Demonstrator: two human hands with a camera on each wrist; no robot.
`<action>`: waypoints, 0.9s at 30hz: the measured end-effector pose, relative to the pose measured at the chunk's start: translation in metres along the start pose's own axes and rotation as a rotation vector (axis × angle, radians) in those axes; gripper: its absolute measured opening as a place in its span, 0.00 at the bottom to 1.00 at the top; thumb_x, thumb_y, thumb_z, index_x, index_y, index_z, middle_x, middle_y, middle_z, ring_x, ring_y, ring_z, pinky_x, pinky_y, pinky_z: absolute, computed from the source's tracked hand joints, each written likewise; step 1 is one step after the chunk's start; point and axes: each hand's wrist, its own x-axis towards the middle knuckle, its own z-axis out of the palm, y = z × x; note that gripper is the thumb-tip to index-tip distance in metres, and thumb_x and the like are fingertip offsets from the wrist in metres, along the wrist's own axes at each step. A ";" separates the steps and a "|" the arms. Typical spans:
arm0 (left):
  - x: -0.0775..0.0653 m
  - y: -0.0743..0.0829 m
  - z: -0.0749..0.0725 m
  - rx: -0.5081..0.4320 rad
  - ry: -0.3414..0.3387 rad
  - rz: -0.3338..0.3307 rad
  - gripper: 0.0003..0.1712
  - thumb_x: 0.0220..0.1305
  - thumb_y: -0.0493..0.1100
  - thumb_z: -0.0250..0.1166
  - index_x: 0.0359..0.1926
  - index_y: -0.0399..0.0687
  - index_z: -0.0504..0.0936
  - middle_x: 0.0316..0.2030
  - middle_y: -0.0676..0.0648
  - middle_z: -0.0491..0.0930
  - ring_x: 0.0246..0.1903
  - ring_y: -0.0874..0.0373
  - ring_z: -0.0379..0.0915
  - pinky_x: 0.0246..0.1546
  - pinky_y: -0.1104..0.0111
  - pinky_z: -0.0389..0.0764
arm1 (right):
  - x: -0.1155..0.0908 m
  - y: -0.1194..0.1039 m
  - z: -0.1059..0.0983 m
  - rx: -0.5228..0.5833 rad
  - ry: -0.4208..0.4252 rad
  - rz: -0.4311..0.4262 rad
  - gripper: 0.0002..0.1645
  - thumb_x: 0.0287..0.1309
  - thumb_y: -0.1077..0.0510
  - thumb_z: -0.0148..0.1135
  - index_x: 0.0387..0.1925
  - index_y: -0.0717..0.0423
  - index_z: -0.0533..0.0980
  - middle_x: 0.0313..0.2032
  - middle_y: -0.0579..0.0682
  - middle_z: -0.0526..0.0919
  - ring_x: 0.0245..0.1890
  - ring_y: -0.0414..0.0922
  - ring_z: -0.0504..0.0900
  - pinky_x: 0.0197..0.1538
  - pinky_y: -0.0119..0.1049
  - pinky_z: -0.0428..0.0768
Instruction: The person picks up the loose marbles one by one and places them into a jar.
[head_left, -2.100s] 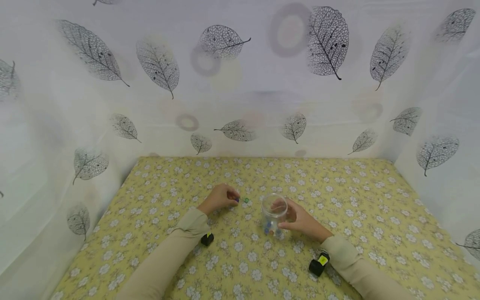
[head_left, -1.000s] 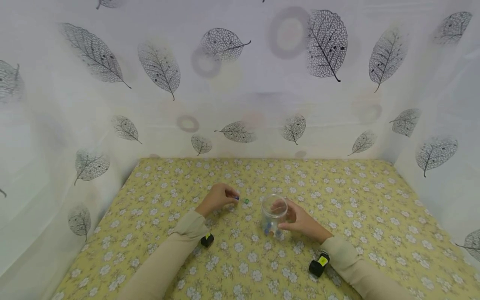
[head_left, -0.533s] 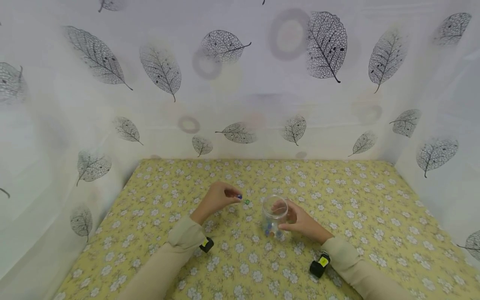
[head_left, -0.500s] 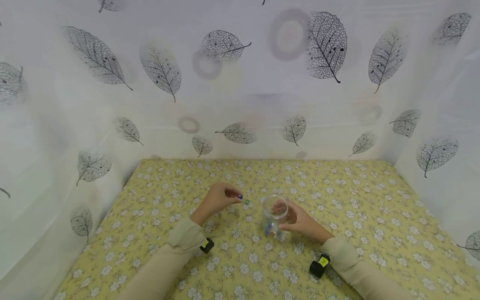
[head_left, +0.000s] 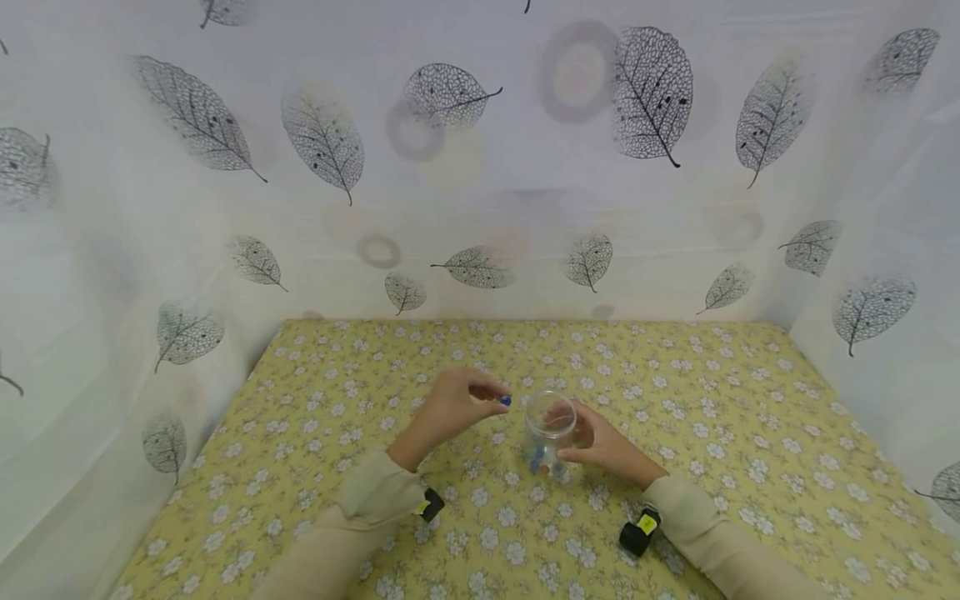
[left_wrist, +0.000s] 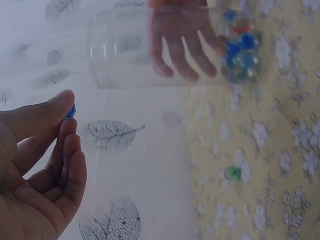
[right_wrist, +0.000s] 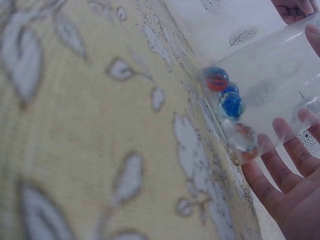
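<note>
My left hand (head_left: 450,408) pinches a blue marble (head_left: 506,401) between thumb and fingertips, off the cloth and just left of the jar's mouth. A clear plastic jar (head_left: 538,432) stands upright and uncovered on the table. My right hand (head_left: 609,447) holds it from the right, fingers round its far side and thumb at the near side. Several glass marbles (right_wrist: 232,104), blue, red-and-blue and clear, lie on the jar's bottom. On the cloth left of the jar rests a green marble (left_wrist: 232,173), which the left hand hides in the head view.
A yellow cloth (head_left: 720,467) with white flowers covers the table. White sheeting (head_left: 480,150) printed with grey leaves closes off the back and both sides. Each wrist wears a small black camera, the left one (head_left: 431,505) and the right one (head_left: 639,532).
The left hand has lifted the blue marble off the cloth and carried it right, toward the jar, passing over the green marble. The right hand and the jar have stayed in place.
</note>
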 end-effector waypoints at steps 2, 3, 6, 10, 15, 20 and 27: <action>0.000 0.005 0.002 -0.001 0.001 0.023 0.09 0.53 0.40 0.71 0.37 0.47 0.87 0.35 0.50 0.85 0.33 0.61 0.79 0.34 0.76 0.80 | 0.000 0.000 0.000 0.001 -0.001 0.001 0.34 0.60 0.65 0.59 0.64 0.70 0.57 0.58 0.70 0.66 0.53 0.27 0.73 0.53 0.35 0.78; 0.000 0.007 0.003 -0.004 0.002 0.038 0.09 0.53 0.40 0.71 0.37 0.47 0.86 0.35 0.49 0.85 0.33 0.61 0.79 0.35 0.75 0.80 | -0.001 0.000 0.000 0.002 0.000 0.005 0.34 0.60 0.65 0.59 0.64 0.69 0.57 0.58 0.70 0.66 0.53 0.27 0.73 0.53 0.35 0.78; 0.000 0.012 0.006 -0.007 0.002 0.067 0.09 0.53 0.41 0.71 0.37 0.46 0.86 0.35 0.49 0.85 0.33 0.61 0.79 0.37 0.75 0.80 | -0.001 0.000 0.000 0.007 -0.001 0.018 0.34 0.60 0.65 0.59 0.64 0.68 0.57 0.59 0.69 0.66 0.53 0.27 0.73 0.54 0.35 0.78; 0.002 0.016 0.011 -0.004 0.001 0.097 0.10 0.53 0.41 0.70 0.39 0.45 0.86 0.36 0.49 0.85 0.34 0.61 0.79 0.38 0.74 0.80 | -0.001 0.000 0.000 0.011 -0.005 0.024 0.33 0.60 0.65 0.59 0.64 0.68 0.57 0.59 0.69 0.65 0.54 0.27 0.73 0.54 0.40 0.78; 0.004 0.018 0.018 -0.006 -0.002 0.108 0.11 0.53 0.40 0.70 0.40 0.45 0.86 0.37 0.49 0.84 0.36 0.60 0.79 0.40 0.74 0.80 | 0.000 -0.002 0.000 0.014 -0.006 0.017 0.33 0.60 0.66 0.58 0.64 0.69 0.57 0.59 0.70 0.65 0.53 0.27 0.73 0.54 0.46 0.78; 0.005 0.018 0.023 -0.014 -0.016 0.116 0.11 0.53 0.39 0.70 0.40 0.45 0.86 0.38 0.48 0.84 0.37 0.57 0.79 0.42 0.70 0.81 | 0.000 0.000 0.001 0.007 -0.006 0.012 0.33 0.60 0.65 0.59 0.63 0.68 0.57 0.59 0.70 0.65 0.53 0.27 0.73 0.53 0.39 0.79; 0.008 0.017 0.026 -0.010 -0.051 0.126 0.12 0.55 0.40 0.69 0.42 0.44 0.86 0.39 0.48 0.84 0.38 0.57 0.79 0.44 0.63 0.81 | 0.000 0.002 -0.001 -0.002 -0.003 0.008 0.32 0.61 0.65 0.58 0.63 0.64 0.59 0.58 0.69 0.66 0.53 0.28 0.73 0.52 0.33 0.78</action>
